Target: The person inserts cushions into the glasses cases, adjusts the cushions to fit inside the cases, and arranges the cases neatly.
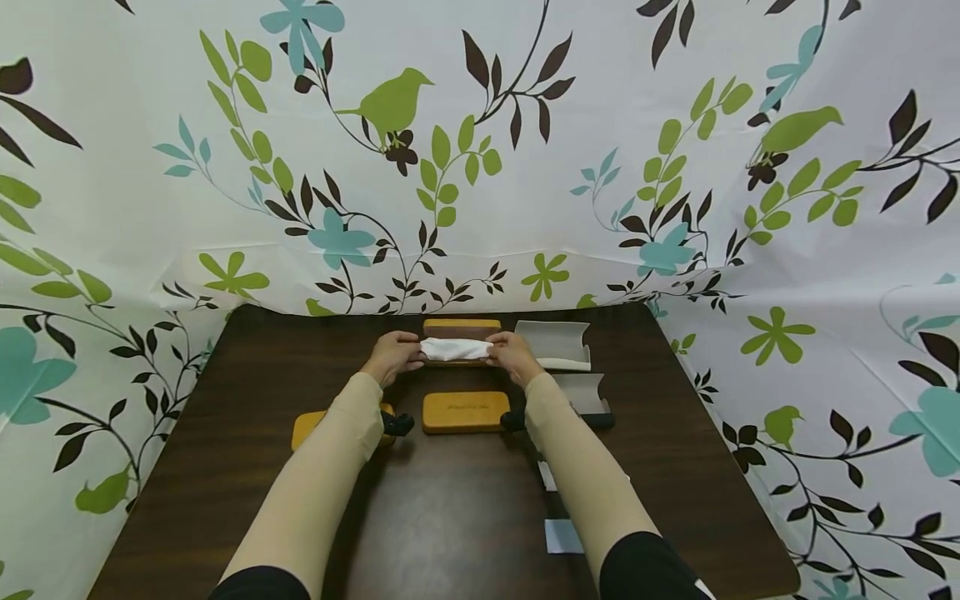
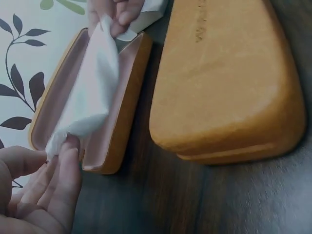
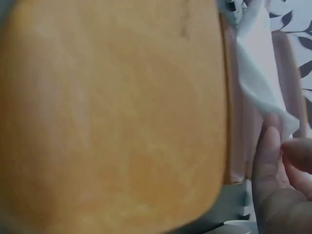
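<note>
A folded white cloth [image 1: 455,349] is stretched lengthwise over an open tan eyeglass case [image 1: 462,325] at the table's back edge. My left hand [image 1: 395,357] pinches its left end between thumb and fingertips, and my right hand [image 1: 516,357] pinches the right end. In the left wrist view the cloth [image 2: 92,92] hangs over the pink-lined case [image 2: 114,151], its ends gathered. Whatever the cloth may wrap is hidden. Nearer to me lies a closed tan eyeglass case [image 1: 465,412] with dark lettering on its lid; it fills much of the right wrist view.
Another tan case [image 1: 306,427] lies partly under my left forearm. Right of my right hand stand a pale curved-lidded open case [image 1: 555,340] and a second one [image 1: 581,386] with a dark edge. A pale blue card [image 1: 562,536] and a white piece [image 1: 547,477] lie beside my right forearm.
</note>
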The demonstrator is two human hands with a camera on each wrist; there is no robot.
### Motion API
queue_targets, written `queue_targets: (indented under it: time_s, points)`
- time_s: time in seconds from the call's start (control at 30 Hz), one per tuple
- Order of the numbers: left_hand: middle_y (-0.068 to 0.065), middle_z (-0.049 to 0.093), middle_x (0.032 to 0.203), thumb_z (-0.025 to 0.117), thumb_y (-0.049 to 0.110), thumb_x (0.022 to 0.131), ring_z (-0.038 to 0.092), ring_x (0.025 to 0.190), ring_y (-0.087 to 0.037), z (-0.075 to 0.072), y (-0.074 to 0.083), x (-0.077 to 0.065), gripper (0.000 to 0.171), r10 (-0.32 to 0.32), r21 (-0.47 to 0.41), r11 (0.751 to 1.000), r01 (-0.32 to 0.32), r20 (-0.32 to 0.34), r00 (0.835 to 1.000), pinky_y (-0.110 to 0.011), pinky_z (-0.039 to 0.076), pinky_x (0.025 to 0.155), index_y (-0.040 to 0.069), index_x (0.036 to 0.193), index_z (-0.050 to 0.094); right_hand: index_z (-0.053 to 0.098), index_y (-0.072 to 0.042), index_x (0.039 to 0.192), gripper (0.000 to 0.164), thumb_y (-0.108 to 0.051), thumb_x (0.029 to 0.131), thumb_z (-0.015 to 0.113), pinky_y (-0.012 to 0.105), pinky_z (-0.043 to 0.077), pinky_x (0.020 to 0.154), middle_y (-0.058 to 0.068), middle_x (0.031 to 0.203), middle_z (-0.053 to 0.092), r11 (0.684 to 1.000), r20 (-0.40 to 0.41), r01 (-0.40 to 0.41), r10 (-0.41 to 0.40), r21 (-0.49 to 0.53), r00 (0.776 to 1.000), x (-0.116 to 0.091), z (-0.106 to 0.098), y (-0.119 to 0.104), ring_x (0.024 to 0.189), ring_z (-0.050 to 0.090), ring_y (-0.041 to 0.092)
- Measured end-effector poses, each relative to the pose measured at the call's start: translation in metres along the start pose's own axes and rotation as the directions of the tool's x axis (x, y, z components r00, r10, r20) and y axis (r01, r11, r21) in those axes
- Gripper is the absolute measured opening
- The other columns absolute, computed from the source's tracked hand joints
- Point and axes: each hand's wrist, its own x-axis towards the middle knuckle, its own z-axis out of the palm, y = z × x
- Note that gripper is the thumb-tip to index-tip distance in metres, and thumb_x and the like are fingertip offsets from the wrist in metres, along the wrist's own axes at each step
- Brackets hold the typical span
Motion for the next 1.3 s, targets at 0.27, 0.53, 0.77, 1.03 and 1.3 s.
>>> queue_targets:
  time_s: [0.27,0.53,0.77,1.03,1.3]
  points:
    - [-0.020,0.055,0.135,0.048,0.010,0.101,0.059,0.119,-0.030,-0.002,0.000,-0.002,0.042,-0.012,0.017,1.000,0.012,-0.012,1.000,-0.040,0.051,0.093,-0.001,0.141,0.040,0.058,0.007,0.119,0.026,0.005,0.095,0.051,0.031,0.056,0.072,0.022,0.106,0.060,0.988,-0.062,0.041,-0.050,-0.146,0.997,0.010,0.002,0.001,0.080,0.066,0.026]
    - [-0.019,0.046,0.142,0.041,0.007,0.100,0.053,0.118,-0.035,-0.005,0.004,-0.002,0.043,0.136,0.155,0.980,-0.128,-0.044,0.990,-0.047,0.049,0.093,0.001,0.142,0.039,0.061,0.001,0.123,0.030,-0.007,0.098,0.046,0.041,0.051,0.087,0.017,0.119,0.063,0.816,-0.210,0.079,-0.239,-0.572,0.948,-0.001,-0.007,-0.011,0.107,0.060,0.031]
    - [-0.013,0.022,0.158,0.042,0.017,0.101,0.023,0.144,-0.035,-0.002,0.014,0.004,0.055,0.218,0.414,0.878,-0.240,0.100,0.971,-0.055,0.027,0.111,0.013,0.154,0.024,0.046,-0.010,0.144,0.045,-0.020,0.101,0.052,0.045,0.047,0.093,0.014,0.128,0.059,0.737,-0.075,0.210,-0.334,-0.642,0.940,0.002,-0.003,-0.020,0.110,0.058,0.033]
    - [-0.020,0.037,0.150,0.044,0.021,0.103,0.035,0.139,-0.035,0.008,0.014,0.006,0.049,0.248,0.465,0.844,-0.269,0.108,0.963,-0.048,0.033,0.110,0.004,0.148,0.034,0.060,-0.006,0.130,0.037,-0.025,0.100,0.054,0.041,0.051,0.089,0.011,0.120,0.065,0.817,-0.114,0.225,-0.332,-0.531,0.936,0.010,0.001,-0.011,0.109,0.061,0.026]
    - [-0.018,0.063,0.122,0.058,0.021,0.097,0.061,0.111,-0.031,0.009,0.008,0.007,0.032,0.379,0.522,0.797,-0.303,-0.042,0.924,-0.043,0.050,0.090,0.001,0.122,0.060,0.069,-0.002,0.114,0.023,-0.013,0.095,0.062,0.030,0.052,0.065,0.013,0.101,0.071,0.862,-0.177,0.240,-0.348,-0.446,0.921,0.009,0.003,-0.008,0.083,0.066,0.022]
